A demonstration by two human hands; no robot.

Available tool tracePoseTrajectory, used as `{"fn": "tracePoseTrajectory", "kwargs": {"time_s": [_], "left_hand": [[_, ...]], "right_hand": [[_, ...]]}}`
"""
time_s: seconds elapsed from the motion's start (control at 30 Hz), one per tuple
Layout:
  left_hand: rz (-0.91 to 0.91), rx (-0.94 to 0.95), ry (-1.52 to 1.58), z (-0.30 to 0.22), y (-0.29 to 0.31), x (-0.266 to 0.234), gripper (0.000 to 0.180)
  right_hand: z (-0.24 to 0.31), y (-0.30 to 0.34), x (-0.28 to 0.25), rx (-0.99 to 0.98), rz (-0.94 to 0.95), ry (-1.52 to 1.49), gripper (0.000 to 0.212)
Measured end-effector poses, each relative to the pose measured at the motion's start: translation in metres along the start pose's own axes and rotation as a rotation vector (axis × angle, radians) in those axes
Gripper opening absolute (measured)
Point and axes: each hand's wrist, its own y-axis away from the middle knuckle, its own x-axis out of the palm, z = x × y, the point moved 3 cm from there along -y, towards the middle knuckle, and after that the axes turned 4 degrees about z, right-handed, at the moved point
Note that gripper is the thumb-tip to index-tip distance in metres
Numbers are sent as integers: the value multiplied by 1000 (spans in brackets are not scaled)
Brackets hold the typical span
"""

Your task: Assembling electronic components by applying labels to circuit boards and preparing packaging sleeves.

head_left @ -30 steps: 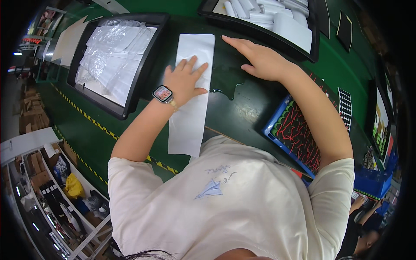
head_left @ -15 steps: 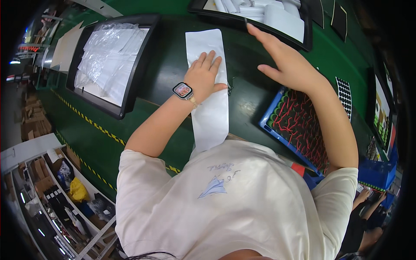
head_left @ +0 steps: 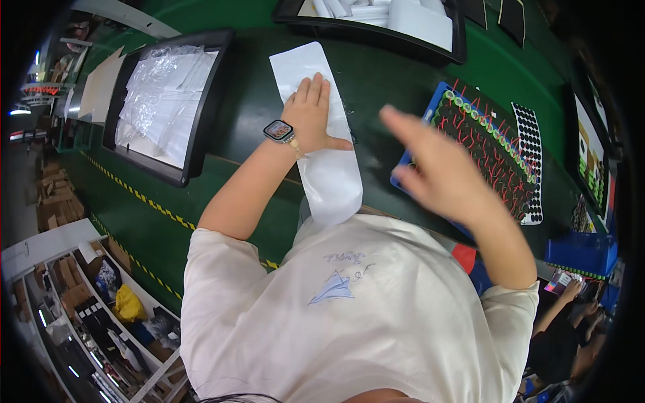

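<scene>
Dark green, the worktable (head_left: 255,101) runs across the whole view, its near edge against the person's shirt. Two black trays stand on it: the left tray (head_left: 203,117), toward the table's left end, holds white sheets and clear plastic; the far tray (head_left: 376,35), at the far side, holds white rolls too overlapped to count. One blue tray (head_left: 437,94) sits right of centre by the near edge, packed with wired parts (head_left: 477,154) — too many to count.

One long white sheet (head_left: 336,188) lies mid-table, its lower end reaching the near edge. On it the left hand (head_left: 309,121) rests flat, four fingers pressed together, thumb out to the right. Just now the sheet has turned, its upper end leaning left, and the right hand (head_left: 443,171) has dropped from the blue tray's far corner to its left side — blurred, thumb and forefinger apart, the other fingers unclear. I judge that the left hand alone steadies the sheet. One dotted strip (head_left: 529,138) lies along the blue tray's right edge; one watch (head_left: 279,131) circles the left wrist.
</scene>
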Motion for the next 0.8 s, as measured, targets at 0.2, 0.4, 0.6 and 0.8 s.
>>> {"fn": "tracePoseTrajectory", "kwargs": {"time_s": [0.2, 0.4, 0.6, 0.8], "left_hand": [[26, -75, 23, -13, -4, 5, 130], [-81, -96, 120, -10, -4, 11, 127], [-179, -90, 183, -5, -11, 17, 100], [-284, -82, 210, -1, -15, 19, 84]], "right_hand": [[13, 13, 102, -95, 184, -181, 78], [5, 20, 136, -33, 168, 83, 79], [3, 0, 143, 152, -5, 92, 84], [-2, -31, 146, 207, -235, 52, 85]]}}
